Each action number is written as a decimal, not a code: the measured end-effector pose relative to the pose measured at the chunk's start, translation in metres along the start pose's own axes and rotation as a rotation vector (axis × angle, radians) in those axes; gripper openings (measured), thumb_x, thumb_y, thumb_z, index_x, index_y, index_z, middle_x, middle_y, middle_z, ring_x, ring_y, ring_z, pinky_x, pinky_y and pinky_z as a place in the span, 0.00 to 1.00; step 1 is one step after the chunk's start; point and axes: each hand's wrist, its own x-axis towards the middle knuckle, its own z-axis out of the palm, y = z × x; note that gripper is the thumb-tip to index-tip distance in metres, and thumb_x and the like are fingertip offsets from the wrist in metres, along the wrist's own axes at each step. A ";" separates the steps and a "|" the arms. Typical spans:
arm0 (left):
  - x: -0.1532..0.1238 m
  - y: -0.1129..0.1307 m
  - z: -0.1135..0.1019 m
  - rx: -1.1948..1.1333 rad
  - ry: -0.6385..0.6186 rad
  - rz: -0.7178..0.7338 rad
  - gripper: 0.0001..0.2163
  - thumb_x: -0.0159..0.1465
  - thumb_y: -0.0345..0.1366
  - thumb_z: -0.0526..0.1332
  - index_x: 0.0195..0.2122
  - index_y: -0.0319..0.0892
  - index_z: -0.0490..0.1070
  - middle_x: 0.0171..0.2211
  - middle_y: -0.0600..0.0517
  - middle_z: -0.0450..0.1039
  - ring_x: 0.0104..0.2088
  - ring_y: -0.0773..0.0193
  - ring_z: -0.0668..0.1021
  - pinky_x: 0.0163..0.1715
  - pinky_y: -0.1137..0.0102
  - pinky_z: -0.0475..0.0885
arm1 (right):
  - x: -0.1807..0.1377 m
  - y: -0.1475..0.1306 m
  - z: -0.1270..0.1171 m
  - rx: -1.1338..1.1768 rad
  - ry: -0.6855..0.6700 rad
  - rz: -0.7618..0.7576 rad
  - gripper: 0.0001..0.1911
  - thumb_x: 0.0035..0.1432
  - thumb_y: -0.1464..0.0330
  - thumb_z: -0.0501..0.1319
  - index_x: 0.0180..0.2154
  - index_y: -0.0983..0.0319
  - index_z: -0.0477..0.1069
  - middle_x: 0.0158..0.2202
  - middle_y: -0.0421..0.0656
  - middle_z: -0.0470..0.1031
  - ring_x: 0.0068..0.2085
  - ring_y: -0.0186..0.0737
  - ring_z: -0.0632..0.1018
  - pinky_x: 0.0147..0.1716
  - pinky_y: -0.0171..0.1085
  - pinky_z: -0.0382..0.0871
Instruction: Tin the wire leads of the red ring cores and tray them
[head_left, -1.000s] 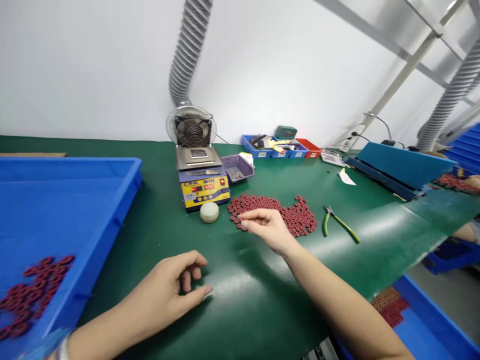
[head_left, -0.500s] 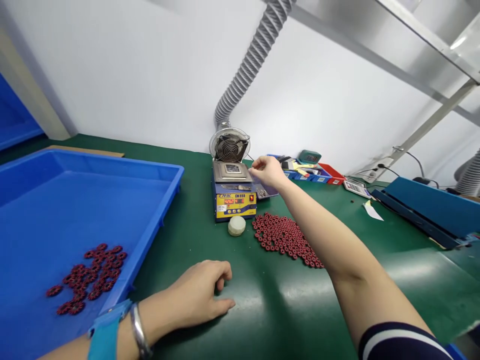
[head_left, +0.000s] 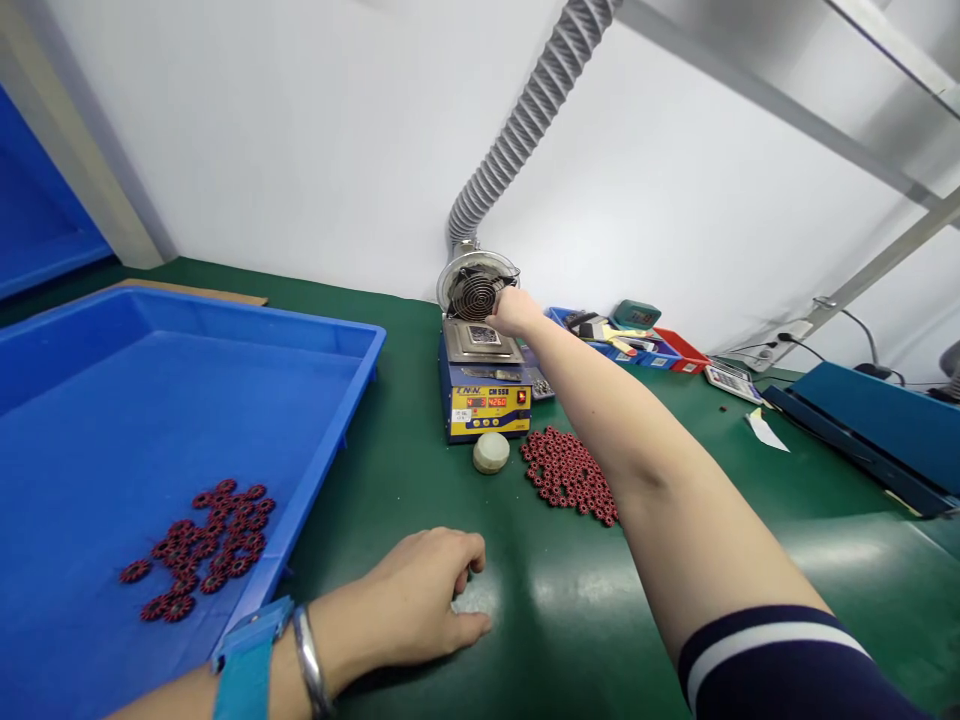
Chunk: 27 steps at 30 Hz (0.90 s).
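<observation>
Head view. I find the right hand [head_left: 517, 312] at the metal top plate [head_left: 484, 350] of the yellow-and-blue unit [head_left: 489, 410], over its rear right part and in front of the round fan [head_left: 474, 296]. Its fingers are gathered toward the thumb; from my station I cannot tell whether the tips are pressed together or pinch anything.

Compared with one second ago, this hand has left the pile of red rings [head_left: 564, 478]; half a second ago it was at the plate's right edge, and it now reaches farther in. The pile lies on the green table [head_left: 420, 480], right of the pale round tin [head_left: 491, 453], and the right forearm hides part of it from me.

The left hand [head_left: 420, 600] rests at the table's near side, thumb and fingers spread apart in a loose curl, much as in both earlier frames. More red rings [head_left: 217, 535] lie in the blue tray [head_left: 180, 400], near its right wall. My view has turned leftward since the first frame, bringing more of the tray into sight.
</observation>
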 end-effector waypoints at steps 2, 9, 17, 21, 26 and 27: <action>0.000 0.000 0.000 0.008 -0.003 0.005 0.11 0.50 0.43 0.62 0.32 0.44 0.69 0.28 0.53 0.72 0.28 0.61 0.71 0.25 0.70 0.59 | 0.000 -0.003 0.002 -0.028 -0.012 -0.005 0.15 0.48 0.74 0.62 0.40 0.71 0.71 0.42 0.58 0.75 0.44 0.52 0.77 0.44 0.43 0.70; -0.002 0.003 -0.001 0.025 -0.024 -0.001 0.11 0.50 0.42 0.62 0.33 0.44 0.70 0.29 0.51 0.74 0.29 0.58 0.72 0.26 0.70 0.60 | 0.000 -0.006 0.011 -0.074 -0.032 -0.028 0.15 0.50 0.74 0.61 0.42 0.71 0.71 0.42 0.58 0.75 0.43 0.52 0.77 0.43 0.44 0.70; -0.002 0.005 -0.003 0.042 -0.033 -0.007 0.11 0.50 0.42 0.62 0.33 0.44 0.70 0.28 0.52 0.74 0.29 0.58 0.73 0.26 0.70 0.62 | 0.000 -0.005 0.016 -0.060 -0.039 -0.002 0.14 0.49 0.74 0.61 0.41 0.69 0.71 0.42 0.57 0.75 0.44 0.51 0.77 0.44 0.43 0.70; -0.003 0.005 -0.004 0.038 -0.024 -0.003 0.11 0.50 0.42 0.62 0.33 0.44 0.70 0.28 0.53 0.74 0.29 0.59 0.73 0.26 0.70 0.62 | -0.001 -0.004 0.013 -0.015 -0.025 0.020 0.13 0.48 0.74 0.62 0.38 0.69 0.72 0.42 0.56 0.76 0.44 0.50 0.77 0.45 0.42 0.70; -0.001 0.004 -0.003 0.037 -0.015 0.004 0.11 0.50 0.42 0.62 0.33 0.44 0.69 0.28 0.53 0.73 0.29 0.59 0.72 0.27 0.70 0.62 | -0.003 0.006 0.000 0.102 0.019 0.051 0.06 0.49 0.71 0.62 0.32 0.66 0.74 0.36 0.50 0.77 0.43 0.45 0.76 0.46 0.39 0.68; -0.001 0.004 -0.002 0.037 -0.014 0.006 0.11 0.50 0.42 0.62 0.33 0.44 0.69 0.28 0.53 0.73 0.29 0.59 0.72 0.27 0.70 0.61 | -0.005 0.010 -0.001 0.135 0.020 0.066 0.05 0.50 0.70 0.62 0.30 0.66 0.74 0.34 0.48 0.77 0.41 0.43 0.77 0.45 0.38 0.69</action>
